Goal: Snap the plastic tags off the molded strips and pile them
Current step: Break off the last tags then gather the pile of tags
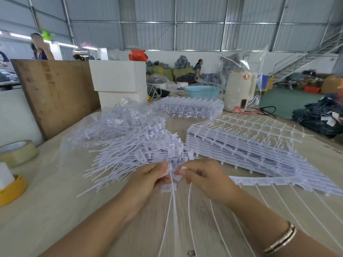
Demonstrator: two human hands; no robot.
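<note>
Pinching white tags (168,182), both hands' fingers (163,166) meet beside the heaped pile (133,145).

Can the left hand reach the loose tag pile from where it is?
Probably yes. The left hand sits right at the near edge of the loose tag pile, with nothing between them. It is pinching a tag though, so it would drop that there.

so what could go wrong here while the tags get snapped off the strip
1. The loose pile slopes toward the left hand; a dropped tag's long tail could tangle in it.
2. The strip held by the right hand trails tails toward the near table edge, where the forearm might snag them.
</note>
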